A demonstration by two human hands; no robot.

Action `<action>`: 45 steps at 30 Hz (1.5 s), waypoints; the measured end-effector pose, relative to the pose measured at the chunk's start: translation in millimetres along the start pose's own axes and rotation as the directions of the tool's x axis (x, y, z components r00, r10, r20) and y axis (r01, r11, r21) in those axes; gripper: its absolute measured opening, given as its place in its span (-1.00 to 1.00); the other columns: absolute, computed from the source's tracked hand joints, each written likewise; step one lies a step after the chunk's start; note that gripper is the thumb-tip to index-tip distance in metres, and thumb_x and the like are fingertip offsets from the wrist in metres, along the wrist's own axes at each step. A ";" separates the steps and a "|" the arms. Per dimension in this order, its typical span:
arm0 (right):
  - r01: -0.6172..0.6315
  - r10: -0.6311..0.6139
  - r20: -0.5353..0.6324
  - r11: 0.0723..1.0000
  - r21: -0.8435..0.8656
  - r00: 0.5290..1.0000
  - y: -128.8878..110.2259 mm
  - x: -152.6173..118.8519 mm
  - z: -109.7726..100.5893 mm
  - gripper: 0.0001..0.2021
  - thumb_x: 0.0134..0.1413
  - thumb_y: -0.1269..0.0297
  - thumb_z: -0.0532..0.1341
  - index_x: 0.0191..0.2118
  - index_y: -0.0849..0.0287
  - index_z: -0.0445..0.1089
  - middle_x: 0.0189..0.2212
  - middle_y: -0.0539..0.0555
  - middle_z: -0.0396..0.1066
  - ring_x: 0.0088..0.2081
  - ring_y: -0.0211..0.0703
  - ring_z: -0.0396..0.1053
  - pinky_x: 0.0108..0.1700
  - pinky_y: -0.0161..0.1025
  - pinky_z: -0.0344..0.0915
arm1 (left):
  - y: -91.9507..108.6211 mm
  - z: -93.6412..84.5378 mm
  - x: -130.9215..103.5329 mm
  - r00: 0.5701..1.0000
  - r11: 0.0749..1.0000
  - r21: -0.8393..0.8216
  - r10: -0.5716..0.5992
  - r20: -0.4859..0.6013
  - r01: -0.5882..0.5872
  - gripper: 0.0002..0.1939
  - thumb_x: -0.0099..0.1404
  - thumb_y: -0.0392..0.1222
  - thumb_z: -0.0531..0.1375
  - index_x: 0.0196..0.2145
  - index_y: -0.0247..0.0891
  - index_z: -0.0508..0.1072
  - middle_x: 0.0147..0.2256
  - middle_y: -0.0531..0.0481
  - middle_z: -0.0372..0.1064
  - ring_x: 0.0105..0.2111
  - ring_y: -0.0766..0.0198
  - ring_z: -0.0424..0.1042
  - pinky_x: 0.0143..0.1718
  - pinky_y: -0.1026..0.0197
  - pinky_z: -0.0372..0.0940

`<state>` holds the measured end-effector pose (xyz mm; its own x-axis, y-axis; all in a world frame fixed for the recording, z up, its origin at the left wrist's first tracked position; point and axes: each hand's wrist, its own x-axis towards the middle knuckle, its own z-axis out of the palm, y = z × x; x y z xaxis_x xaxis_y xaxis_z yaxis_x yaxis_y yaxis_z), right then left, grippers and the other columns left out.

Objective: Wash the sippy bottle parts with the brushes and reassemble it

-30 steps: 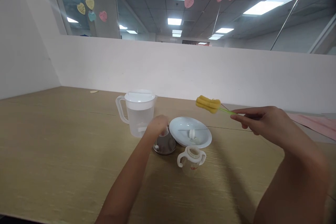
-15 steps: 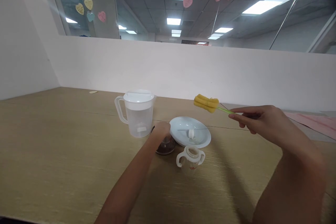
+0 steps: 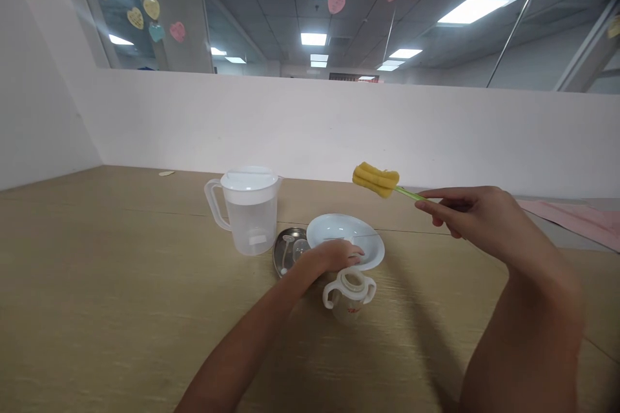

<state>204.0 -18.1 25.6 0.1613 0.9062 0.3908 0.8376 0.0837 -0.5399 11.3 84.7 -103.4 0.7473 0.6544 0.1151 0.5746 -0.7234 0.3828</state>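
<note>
A yellow sponge brush [image 3: 376, 179] on a thin green stick is raised above the table, its handle pinched between the thumb and fingers of my right hand [image 3: 477, 210]. My left hand [image 3: 336, 255] reaches over the near rim of a white bowl [image 3: 322, 227], fingers curled down inside it. What lies between those fingers is mostly hidden; a small white piece shows just behind them. Close below my left hand stands a clear baby bottle [image 3: 349, 300], upright and uncapped, with a white two-handled collar.
Left of the bowl, a round metal dish [image 3: 278, 258] holds a clear dome-shaped piece and a thin white one. Behind it stands a lidded translucent pitcher [image 3: 252, 216]. A pink sheet [image 3: 571, 222] lies at the right, and a white wall [image 3: 310, 129] closes off the back.
My left hand has moved right from the metal dish into the bowl, uncovering the dish. The sponge brush stays in my right hand, with the whole view shifted slightly.
</note>
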 end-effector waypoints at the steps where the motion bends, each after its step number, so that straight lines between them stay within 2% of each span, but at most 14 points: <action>1: -0.010 0.010 0.003 1.000 -0.002 1.000 -0.2 -0.2 -0.2 -0.51 -0.14 -0.14 0.17 -0.23 0.17 0.48 -0.62 0.04 0.35 -0.60 -0.26 0.18 -0.56 -0.32 0.08 | -2.2 2.9 1.1 1.000 1.000 -0.019 0.010 0.024 -0.010 -0.74 0.21 -0.20 0.07 -0.15 -0.13 0.45 -0.14 0.03 0.44 -0.18 0.25 0.41 -0.14 0.28 0.23; 5: -0.033 0.033 0.001 0.999 0.002 0.999 0.6 -0.1 0.1 -0.52 -0.16 -0.13 0.18 -0.25 0.15 0.48 -0.60 0.04 0.35 -0.59 -0.26 0.17 -0.55 -0.32 0.07 | -9.2 7.8 3.7 0.999 0.997 -0.072 0.017 0.047 -0.014 -0.74 0.22 -0.19 0.06 -0.18 -0.18 0.47 -0.17 0.01 0.46 -0.23 0.26 0.42 -0.20 0.30 0.23; 10: -0.040 0.040 -0.009 0.999 0.016 0.999 1.3 -0.1 0.1 -0.51 -0.16 -0.14 0.18 -0.24 0.16 0.48 -0.61 0.03 0.35 -0.59 -0.26 0.17 -0.53 -0.30 0.11 | -13.6 8.1 8.3 0.999 0.999 -0.037 -0.040 -0.030 0.039 -0.77 0.14 -0.15 0.14 -0.26 -0.29 0.47 -0.24 -0.08 0.47 -0.27 0.20 0.40 -0.24 0.24 0.23; 13: -0.035 0.035 -0.001 0.999 0.001 0.999 1.0 -0.5 -0.1 -0.53 -0.13 -0.12 0.17 -0.23 0.16 0.48 -0.61 0.03 0.35 -0.59 -0.27 0.18 -0.52 -0.31 0.12 | -12.7 -0.6 8.4 0.994 0.998 -0.025 -0.066 -0.091 0.064 -0.77 0.07 -0.16 0.21 -0.29 -0.30 0.45 -0.26 -0.10 0.45 -0.26 0.18 0.37 -0.22 0.21 0.23; 16: -0.011 0.011 0.005 1.000 -0.004 1.000 2.8 -0.1 0.6 -0.51 -0.14 -0.14 0.16 -0.24 0.16 0.48 -0.61 0.03 0.35 -0.61 -0.28 0.18 -0.57 -0.32 0.09 | -6.3 -18.4 3.3 0.980 0.995 -0.073 -0.085 -0.182 0.072 -0.77 0.08 -0.13 0.21 -0.30 -0.28 0.40 -0.28 -0.07 0.42 -0.27 0.21 0.37 -0.22 0.21 0.25; 19: 0.041 -0.041 0.034 0.999 -0.004 0.999 7.3 1.9 2.4 -0.48 -0.14 -0.17 0.15 -0.24 0.18 0.49 -0.63 0.04 0.34 -0.63 -0.27 0.19 -0.60 -0.33 0.09 | 4.3 -40.1 -6.1 0.930 0.972 -0.234 -0.112 -0.349 0.030 -0.75 0.07 -0.10 0.21 -0.31 -0.26 0.31 -0.31 -0.04 0.37 -0.29 0.24 0.37 -0.25 0.21 0.28; 24: 0.049 -0.041 0.113 0.996 -0.069 0.993 11.1 5.7 6.7 -0.52 -0.09 -0.10 0.13 -0.19 0.16 0.47 -0.60 0.03 0.36 -0.63 -0.28 0.22 -0.58 -0.32 0.15 | 20.4 -65.7 -20.5 0.805 0.914 -0.367 -0.083 -0.587 -0.173 -0.73 0.04 -0.19 0.22 -0.32 -0.23 0.21 -0.34 0.03 0.28 -0.33 0.33 0.36 -0.23 0.23 0.29; 28: 0.055 -0.042 0.149 0.995 -0.080 0.988 7.1 5.2 8.0 -0.53 -0.06 -0.08 0.12 -0.16 0.17 0.46 -0.60 0.03 0.36 -0.63 -0.28 0.23 -0.56 -0.31 0.16 | 27.9 -72.2 -23.7 0.715 0.867 -0.396 -0.069 -0.695 -0.302 -0.66 0.00 -0.22 0.25 -0.30 -0.23 0.19 -0.38 0.07 0.21 -0.40 0.41 0.27 -0.27 0.29 0.27; 32: 0.064 -0.052 0.191 0.996 -0.056 0.980 2.2 2.3 6.9 -0.52 -0.06 -0.08 0.12 -0.15 0.18 0.45 -0.61 0.03 0.35 -0.61 -0.27 0.24 -0.56 -0.31 0.16 | 30.4 -74.3 -22.9 0.664 0.814 -0.443 -0.099 -0.741 -0.374 -0.61 -0.06 -0.19 0.32 -0.30 -0.24 0.23 -0.40 0.09 0.20 -0.42 0.43 0.23 -0.32 0.33 0.25; 36: 0.054 -0.043 0.180 0.997 -0.054 0.983 1.6 1.1 6.4 -0.53 -0.06 -0.08 0.12 -0.15 0.15 0.45 -0.59 0.01 0.35 -0.60 -0.28 0.23 -0.55 -0.32 0.15 | 26.7 -75.7 -21.4 0.667 0.793 -0.487 -0.142 -0.732 -0.366 -0.67 -0.10 -0.15 0.35 -0.41 -0.29 0.32 -0.38 0.05 0.31 -0.38 0.39 0.30 -0.24 0.26 0.28; 39: 0.050 -0.039 0.166 0.997 -0.062 0.985 3.3 1.4 6.2 -0.54 -0.05 -0.08 0.12 -0.16 0.15 0.46 -0.59 0.02 0.35 -0.61 -0.28 0.22 -0.57 -0.33 0.13 | 23.1 -75.5 -20.0 0.664 0.754 -0.513 -0.139 -0.734 -0.410 -0.76 -0.08 -0.15 0.34 -0.48 -0.32 0.39 -0.34 -0.01 0.39 -0.28 0.32 0.37 -0.15 0.21 0.29; 42: 0.056 -0.046 0.151 0.996 -0.067 0.988 5.0 1.8 5.7 -0.52 -0.06 -0.10 0.12 -0.17 0.17 0.47 -0.61 0.03 0.34 -0.61 -0.28 0.22 -0.59 -0.33 0.11 | 22.5 -75.6 -20.1 0.664 0.703 -0.538 -0.126 -0.737 -0.464 -0.82 0.00 -0.16 0.30 -0.46 -0.32 0.44 -0.29 -0.04 0.43 -0.24 0.30 0.41 -0.14 0.20 0.31; 45: 0.045 -0.035 0.136 0.996 -0.073 0.990 6.2 2.2 5.7 -0.51 -0.08 -0.12 0.13 -0.18 0.16 0.47 -0.61 0.02 0.34 -0.62 -0.28 0.21 -0.60 -0.34 0.10 | 23.6 -77.4 -22.4 0.672 0.706 -0.543 -0.128 -0.730 -0.455 -0.81 0.06 -0.15 0.26 -0.38 -0.31 0.48 -0.28 -0.05 0.46 -0.25 0.29 0.43 -0.13 0.17 0.33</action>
<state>206.5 -13.2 18.8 0.0601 0.9506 0.3045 0.8798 0.0937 -0.4661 -17.7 70.0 -26.0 0.1847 0.6929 0.6970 -0.1154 -0.6890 0.7155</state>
